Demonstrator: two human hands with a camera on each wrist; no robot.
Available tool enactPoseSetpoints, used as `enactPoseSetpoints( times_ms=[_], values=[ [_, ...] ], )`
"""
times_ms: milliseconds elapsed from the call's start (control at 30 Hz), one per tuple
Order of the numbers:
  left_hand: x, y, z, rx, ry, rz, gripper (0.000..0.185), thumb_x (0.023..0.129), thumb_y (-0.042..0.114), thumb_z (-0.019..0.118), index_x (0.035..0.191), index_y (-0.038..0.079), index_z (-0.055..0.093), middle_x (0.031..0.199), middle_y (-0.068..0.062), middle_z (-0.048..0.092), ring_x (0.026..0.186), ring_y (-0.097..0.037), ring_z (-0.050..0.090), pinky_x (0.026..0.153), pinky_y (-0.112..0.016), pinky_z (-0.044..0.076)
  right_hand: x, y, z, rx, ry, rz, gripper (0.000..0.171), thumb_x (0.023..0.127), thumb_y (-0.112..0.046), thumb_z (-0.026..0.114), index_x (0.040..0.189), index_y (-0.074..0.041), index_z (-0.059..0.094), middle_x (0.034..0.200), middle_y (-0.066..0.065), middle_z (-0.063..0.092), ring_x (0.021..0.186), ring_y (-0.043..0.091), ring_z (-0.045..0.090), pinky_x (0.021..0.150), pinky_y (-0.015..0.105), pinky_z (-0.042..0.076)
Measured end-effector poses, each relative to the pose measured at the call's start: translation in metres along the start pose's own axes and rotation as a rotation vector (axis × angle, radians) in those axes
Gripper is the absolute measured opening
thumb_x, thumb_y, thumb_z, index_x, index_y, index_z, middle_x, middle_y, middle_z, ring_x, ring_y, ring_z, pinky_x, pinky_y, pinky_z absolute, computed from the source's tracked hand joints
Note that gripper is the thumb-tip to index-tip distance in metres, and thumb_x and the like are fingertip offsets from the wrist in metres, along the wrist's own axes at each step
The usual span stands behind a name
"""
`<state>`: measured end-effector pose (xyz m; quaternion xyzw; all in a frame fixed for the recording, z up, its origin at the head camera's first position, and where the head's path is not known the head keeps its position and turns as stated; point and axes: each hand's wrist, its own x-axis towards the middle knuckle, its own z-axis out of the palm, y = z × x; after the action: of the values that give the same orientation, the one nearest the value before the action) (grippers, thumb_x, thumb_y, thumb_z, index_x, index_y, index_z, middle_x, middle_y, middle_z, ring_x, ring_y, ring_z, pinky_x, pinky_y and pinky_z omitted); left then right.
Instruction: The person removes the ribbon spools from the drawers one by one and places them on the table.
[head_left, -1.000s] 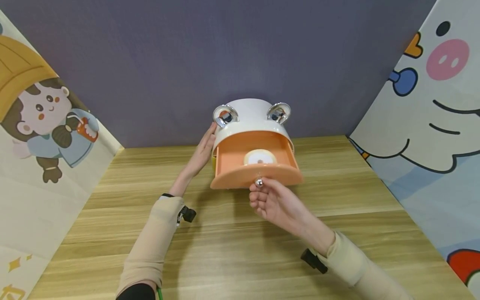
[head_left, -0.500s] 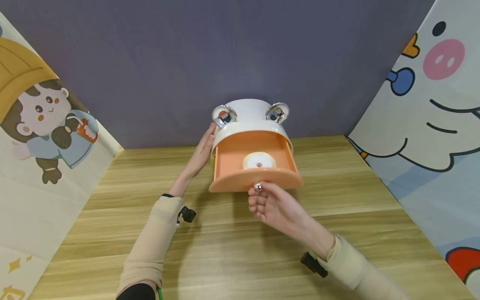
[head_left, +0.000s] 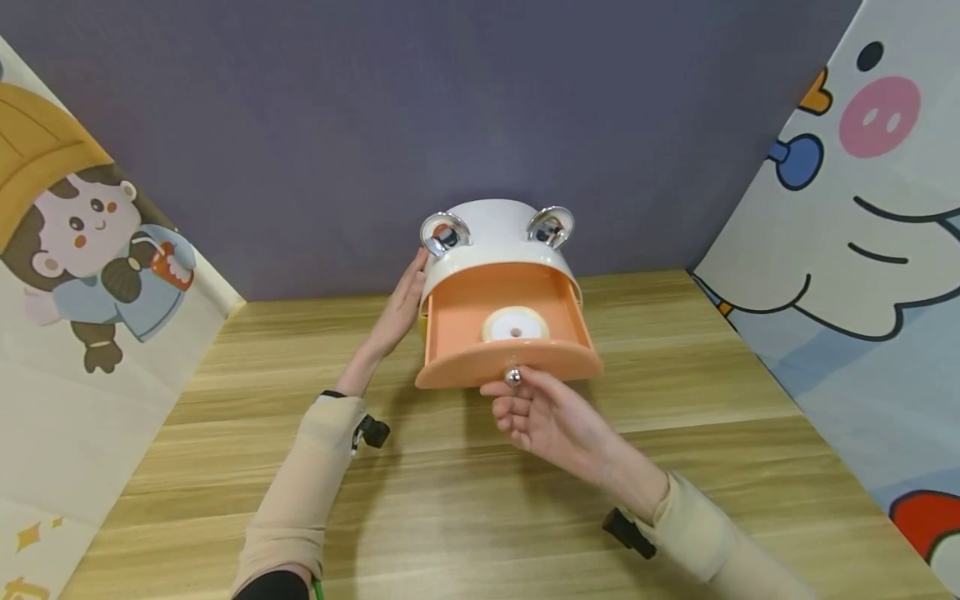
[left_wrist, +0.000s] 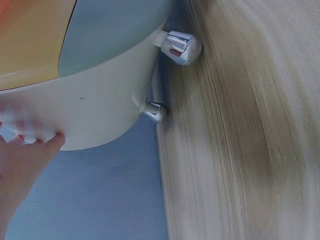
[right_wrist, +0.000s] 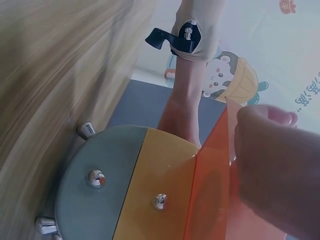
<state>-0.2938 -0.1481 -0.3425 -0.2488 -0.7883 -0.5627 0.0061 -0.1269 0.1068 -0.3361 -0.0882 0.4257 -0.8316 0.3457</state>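
I see my left hand (head_left: 397, 310) flat against the left side of the little white box (head_left: 495, 237). Its fingers are straight and press on the box wall; they do not curl round anything. In the left wrist view I see only fingertips (left_wrist: 30, 145) lying on the pale wall.

My right hand (head_left: 551, 417) is at the front of the orange drawer (head_left: 506, 333). Its thumb and first finger pinch the small shiny knob (head_left: 513, 377) in the middle of the drawer front, and the other fingers curl loosely under it. The drawer sticks out of the box toward me.

Inside the drawer lies a white ring roll (head_left: 514, 325), near the drawer front.

The box stands on the wooden worktop (head_left: 675, 400) near the far edge, about the middle, close to the purple wall (head_left: 300, 125). Two shiny round ears (head_left: 444, 233) sit on top of the box.
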Motion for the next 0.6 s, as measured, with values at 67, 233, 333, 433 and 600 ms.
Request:
enactPoseSetpoints(
  times_ms=[67, 233, 333, 433, 600],
  values=[
    [0.0, 0.0, 0.0, -0.003, 0.0, 0.0, 0.053, 0.11, 0.021, 0.022, 0.161, 0.012, 0.01, 0.169, -0.007, 0.001, 0.157, -0.025, -0.001, 0.128, -0.047, 0.003, -0.002, 0.002, -0.001, -0.01, -0.048, 0.024, 0.049, 0.109, -0.043, 0.029, 0.121, -0.01, 0.061, 0.098, -0.003, 0.068, 0.089, 0.007, 0.061, 0.082, 0.019, 0.05],
    [0.0, -0.001, 0.0, -0.001, -0.002, 0.009, 0.053, 0.11, 0.021, 0.022, 0.161, 0.012, 0.01, 0.169, -0.009, 0.001, 0.157, -0.026, -0.001, 0.128, -0.049, 0.003, -0.011, 0.001, 0.0, -0.123, -0.224, 0.034, 0.046, 0.11, -0.036, 0.025, 0.125, -0.012, 0.06, 0.105, -0.004, 0.069, 0.093, 0.006, 0.062, 0.083, 0.019, 0.05],
    [0.0, -0.001, -0.001, -0.001, 0.001, 0.015, 0.053, 0.11, 0.02, 0.023, 0.16, 0.011, 0.011, 0.169, -0.012, 0.001, 0.157, -0.027, 0.0, 0.128, -0.049, 0.002, -0.02, -0.01, 0.004, -0.246, -0.34, -0.032, 0.041, 0.111, -0.027, 0.025, 0.128, -0.008, 0.058, 0.111, -0.002, 0.069, 0.097, 0.006, 0.063, 0.086, 0.02, 0.051],
    [0.0, -0.001, -0.001, -0.006, 0.008, 0.017, 0.053, 0.11, 0.021, 0.023, 0.16, 0.011, 0.012, 0.169, -0.013, 0.001, 0.157, -0.027, 0.0, 0.128, -0.049, 0.002, -0.028, -0.031, 0.01, -0.412, -0.436, -0.136, 0.039, 0.11, -0.016, 0.026, 0.134, -0.002, 0.053, 0.12, 0.001, 0.067, 0.103, 0.009, 0.064, 0.091, 0.023, 0.053],
    [0.0, -0.002, 0.0, -0.021, 0.007, 0.014, 0.053, 0.109, 0.021, 0.022, 0.16, 0.012, 0.012, 0.169, -0.013, 0.001, 0.157, -0.028, -0.001, 0.127, -0.05, 0.002, -0.038, -0.076, 0.021, -0.74, -0.408, -0.291, 0.038, 0.108, -0.006, 0.03, 0.141, 0.007, 0.045, 0.131, 0.006, 0.065, 0.112, 0.018, 0.066, 0.098, 0.034, 0.055]
  ],
)
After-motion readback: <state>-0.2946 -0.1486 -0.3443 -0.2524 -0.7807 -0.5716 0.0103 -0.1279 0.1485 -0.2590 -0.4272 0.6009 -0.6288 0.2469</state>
